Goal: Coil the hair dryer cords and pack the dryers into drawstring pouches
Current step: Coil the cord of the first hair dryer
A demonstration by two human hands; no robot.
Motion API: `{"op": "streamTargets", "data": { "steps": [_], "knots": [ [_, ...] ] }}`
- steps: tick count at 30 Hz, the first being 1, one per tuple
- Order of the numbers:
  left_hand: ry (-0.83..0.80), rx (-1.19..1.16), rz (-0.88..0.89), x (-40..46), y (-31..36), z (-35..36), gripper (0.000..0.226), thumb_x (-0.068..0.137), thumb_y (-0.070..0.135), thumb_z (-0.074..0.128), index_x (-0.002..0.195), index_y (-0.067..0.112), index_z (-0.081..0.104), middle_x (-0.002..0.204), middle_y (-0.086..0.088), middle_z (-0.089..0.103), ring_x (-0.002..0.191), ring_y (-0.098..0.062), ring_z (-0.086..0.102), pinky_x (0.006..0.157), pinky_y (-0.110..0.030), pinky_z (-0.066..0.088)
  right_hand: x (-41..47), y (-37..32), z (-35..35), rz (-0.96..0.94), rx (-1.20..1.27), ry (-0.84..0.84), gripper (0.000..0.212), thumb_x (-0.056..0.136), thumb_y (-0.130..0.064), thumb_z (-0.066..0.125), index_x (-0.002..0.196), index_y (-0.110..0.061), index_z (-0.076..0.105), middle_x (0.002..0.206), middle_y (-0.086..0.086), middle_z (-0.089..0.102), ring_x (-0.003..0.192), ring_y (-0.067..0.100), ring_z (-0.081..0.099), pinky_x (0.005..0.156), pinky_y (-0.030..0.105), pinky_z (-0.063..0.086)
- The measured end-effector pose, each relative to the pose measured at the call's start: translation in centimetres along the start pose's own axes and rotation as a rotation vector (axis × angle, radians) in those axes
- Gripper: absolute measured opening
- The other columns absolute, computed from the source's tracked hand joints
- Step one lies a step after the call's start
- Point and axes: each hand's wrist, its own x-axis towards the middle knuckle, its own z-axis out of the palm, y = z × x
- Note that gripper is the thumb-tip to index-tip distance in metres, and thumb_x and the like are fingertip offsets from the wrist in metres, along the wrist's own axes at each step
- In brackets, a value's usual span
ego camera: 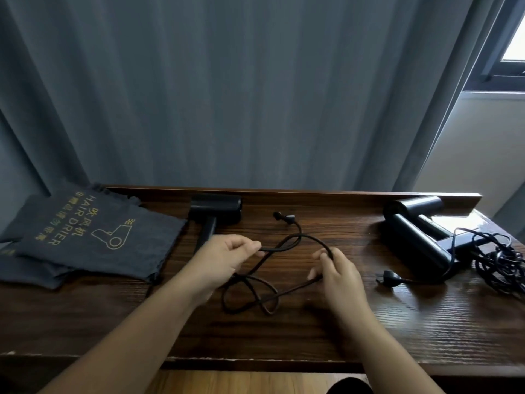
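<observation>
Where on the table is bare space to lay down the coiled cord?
Bare wood lies along the table's near edge, below the loose cord, and between the right hand and the right-side plug. It is crowded at left with the pouches, at the far right with two dryers and tangled cords. The left hand also pinches the cord.

We see table (284,331): dark wood, open grain, slight sheen, glossier at far right corner; pouches (93,240): dark grey woven cloth, matt, gold print on top one; left dryer (214,210): black plastic by our reading, matt; right dryers (412,234): black, smoother, faint gloss; cord (284,243): black, matt, rubbery look; tangled cords (500,260): same black finish; plug (389,280): black plastic; curtain (227,95): grey-blue cloth, matt, soft folds.
</observation>
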Motion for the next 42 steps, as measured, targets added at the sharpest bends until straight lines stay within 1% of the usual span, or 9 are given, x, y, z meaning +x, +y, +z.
{"op": "streamTargets", "data": {
  "steps": [5,9,12,15,19,22,28,37,42],
  "knots": [
    [0.075,0.009,0.092,0.8,-1.8,-4.4,0.035,0.102,0.032,0.052,0.077,0.023,0.074,0.056,0.014,0.051,0.064,-0.008,0.047,0.083,-0.035,0.043,1.5,0.2,-0.8,0.18,0.211,0.032,0.023,0.108,-0.021,0.04,0.1,-0.017,0.061,0.064,0.004,0.063,0.047,0.016,0.052,0.041,0.025,0.037],
    [0.34,-0.49,0.051,1.8,-3.3,-6.9,0.033,0.107,0.017,0.043,0.078,0.012,0.058,0.064,0.002,0.047,0.063,-0.011,0.04,0.072,-0.028,0.034,2.4,0.6,-1.9,0.234,0.216,0.103,0.023,0.107,-0.015,0.038,0.106,-0.016,0.061,0.065,0.005,0.063,0.046,0.015,0.053,0.039,0.025,0.038],
    [0.594,-0.508,-0.056,3.0,-5.3,-8.6,0.037,0.107,0.027,0.044,0.074,0.014,0.053,0.067,0.001,0.042,0.066,-0.016,0.04,0.067,-0.029,0.033,2.8,1.0,-2.9,0.179,-0.091,0.149,0.025,0.106,-0.018,0.041,0.12,-0.022,0.061,0.08,0.004,0.069,0.057,0.016,0.06,0.048,0.026,0.043],
    [0.768,-0.063,-0.103,2.9,-7.3,-9.3,0.034,0.107,0.033,0.041,0.089,0.013,0.062,0.087,-0.003,0.057,0.085,-0.022,0.053,0.078,-0.037,0.039,2.3,1.1,-3.2,0.031,-0.6,0.103,0.039,0.102,-0.021,0.047,0.14,-0.029,0.051,0.116,0.004,0.066,0.092,0.02,0.063,0.074,0.032,0.048],
    [0.672,0.408,0.035,3.0,-8.8,-9.0,0.033,0.104,0.011,0.04,0.133,0.011,0.056,0.133,-0.017,0.054,0.127,-0.034,0.046,0.109,-0.046,0.035,1.6,1.7,-2.4,-0.173,-0.91,0.07,0.052,0.098,-0.025,0.058,0.147,-0.03,0.043,0.149,0.005,0.04,0.136,0.028,0.035,0.109,0.045,0.041],
    [0.602,0.565,0.395,2.6,-8.2,-7.4,0.044,0.098,0.009,0.04,0.14,0.012,0.053,0.147,-0.01,0.048,0.144,-0.029,0.032,0.12,-0.05,0.025,0.8,1.4,-1.4,-0.528,-0.7,0.077,0.034,0.095,-0.022,0.06,0.13,-0.025,0.062,0.13,-0.006,0.053,0.129,0.014,0.04,0.108,0.041,0.042],
    [-0.187,1.204,0.597,1.7,-4.3,-3.2,0.047,0.104,0.039,0.038,0.151,0.041,0.034,0.163,0.017,0.022,0.153,-0.008,0.001,0.124,-0.047,-0.002,-0.7,1.2,1.4,-0.633,-0.813,-0.423,0.037,0.092,-0.06,0.055,0.123,-0.042,0.059,0.107,-0.029,0.046,0.108,-0.008,0.036,0.105,0.023,0.03],
    [-0.251,1.505,0.437,2.9,-3.6,-5.5,0.037,0.1,0.043,0.053,0.137,0.04,0.054,0.114,0.012,0.043,0.114,-0.014,0.037,0.099,-0.037,0.03,1.1,3.3,-1.0,-0.655,-0.668,-0.404,0.017,0.092,-0.046,0.066,0.105,-0.039,0.074,0.095,-0.033,0.051,0.113,-0.008,0.042,0.098,0.014,0.037],
    [-0.183,1.305,0.42,2.7,-2.7,-7.4,0.027,0.1,0.046,0.052,0.122,0.039,0.065,0.104,0.019,0.048,0.104,-0.005,0.042,0.091,-0.027,0.039,1.1,4.1,-0.9,-0.71,-0.702,-0.439,0.022,0.093,-0.042,0.066,0.114,-0.04,0.073,0.096,-0.029,0.048,0.11,-0.002,0.043,0.097,0.02,0.042]
  ]
}}
